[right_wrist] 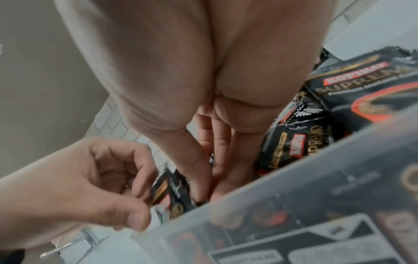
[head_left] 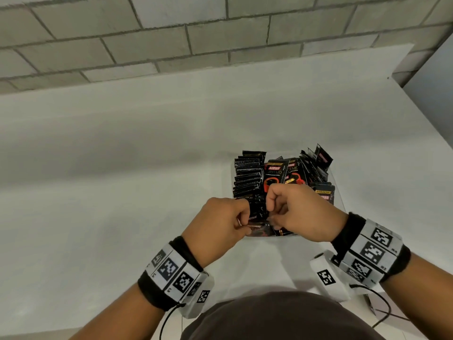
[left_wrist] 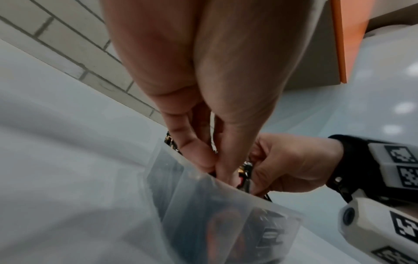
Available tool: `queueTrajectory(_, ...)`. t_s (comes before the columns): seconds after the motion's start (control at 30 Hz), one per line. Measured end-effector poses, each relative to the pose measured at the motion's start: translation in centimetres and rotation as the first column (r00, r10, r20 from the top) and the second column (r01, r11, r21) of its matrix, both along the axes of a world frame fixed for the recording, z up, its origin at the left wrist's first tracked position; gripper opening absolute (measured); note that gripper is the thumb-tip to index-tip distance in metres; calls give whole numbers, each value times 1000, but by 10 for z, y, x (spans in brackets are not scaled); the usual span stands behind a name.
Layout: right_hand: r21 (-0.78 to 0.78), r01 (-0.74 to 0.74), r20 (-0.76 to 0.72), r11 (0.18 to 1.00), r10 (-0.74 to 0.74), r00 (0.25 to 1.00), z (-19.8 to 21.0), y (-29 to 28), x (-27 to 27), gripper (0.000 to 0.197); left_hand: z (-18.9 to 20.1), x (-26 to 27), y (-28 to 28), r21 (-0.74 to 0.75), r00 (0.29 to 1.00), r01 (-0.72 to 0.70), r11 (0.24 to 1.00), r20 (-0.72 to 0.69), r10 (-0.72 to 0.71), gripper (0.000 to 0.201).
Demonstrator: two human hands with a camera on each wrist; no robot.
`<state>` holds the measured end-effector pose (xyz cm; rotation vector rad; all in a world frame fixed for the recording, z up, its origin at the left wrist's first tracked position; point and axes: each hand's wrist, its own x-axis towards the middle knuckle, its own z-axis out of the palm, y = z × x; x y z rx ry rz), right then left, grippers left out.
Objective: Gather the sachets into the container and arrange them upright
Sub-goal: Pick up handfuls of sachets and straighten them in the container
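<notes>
A clear plastic container (head_left: 340, 195) stands on the white table, filled with black coffee sachets. One row (head_left: 247, 177) stands upright along its left side, another (head_left: 316, 165) leans at the right, and a few (head_left: 275, 173) lie face up in the middle. Both hands reach into the near end. My left hand (head_left: 245, 224) pinches a black sachet (right_wrist: 167, 189) at its top edge. My right hand (head_left: 273, 220) has its fingers (right_wrist: 203, 178) pushed down among the sachets and curls round the same bunch (left_wrist: 246, 171). The container's near wall (left_wrist: 203, 205) hides the fingertips.
The white table (head_left: 122, 192) runs back to a grey block wall (head_left: 196, 33), and its right edge (head_left: 421, 123) drops off close to the container. Thin cables (head_left: 382, 312) hang from the wrist cameras near the table's front edge.
</notes>
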<state>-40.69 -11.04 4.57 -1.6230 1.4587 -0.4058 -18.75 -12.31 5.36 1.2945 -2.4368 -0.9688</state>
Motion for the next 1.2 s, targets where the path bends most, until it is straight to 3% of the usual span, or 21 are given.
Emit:
queueTrajectory(0.2,-18,-51,-75,999,50,996,8,3,2,47,-3,4,-4,-7,994,-102,995,-24,102,26)
queueTrajectory(0.4,35,-59,-195,998,64,979,5,1,7,74,-5,6,-9,56,986,-163,985,34,161,61)
queueTrajectory(0.6,40,-67,-234,997,74,969,0,-6,19,53,-6,4,-10,62,983,-181,982,12,181,62)
queueTrajectory(0.83,79,-19,-71,997,25,997,0,-11,16,46,-8,9,-10,75,974,-209,975,-74,214,54)
queueTrajectory(1.0,102,-47,-100,994,57,993,2,-15,10,52,-11,9,-16,54,985,-156,986,-63,160,46)
queueTrajectory(1.2,-2,55,-154,998,-55,987,18,-32,1,74,-8,8,-21,64,987,-146,987,-58,150,61)
